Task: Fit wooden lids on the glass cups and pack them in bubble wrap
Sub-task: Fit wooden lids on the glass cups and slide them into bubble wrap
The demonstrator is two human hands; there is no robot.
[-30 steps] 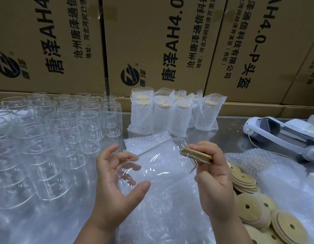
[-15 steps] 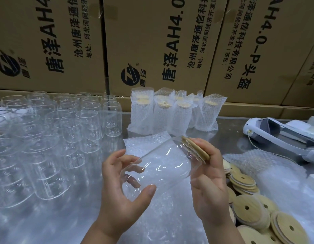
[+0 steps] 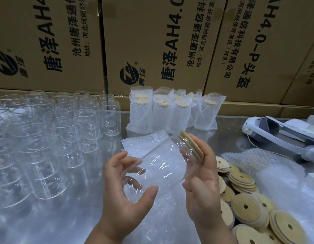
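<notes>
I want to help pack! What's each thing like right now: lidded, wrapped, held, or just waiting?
held cup: tilted, unwrapped, lid at its mouth.
wooden lid: on the held cup's mouth.
left hand: grips the cup's base.
right hand: holds the lid end.
bare cups: upright, no lids, unwrapped.
wrapped cups: upright, lidded, in bubble wrap.
loose lids: piled, unused.
bubble bags: flat, empty.

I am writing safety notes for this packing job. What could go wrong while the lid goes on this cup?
1. The left hand holds the smooth glass cup tilted in the air; it might slip as the right hand presses the wooden lid on.
2. The empty cups stand crowded close on the left; a stray movement could knock them.
</notes>
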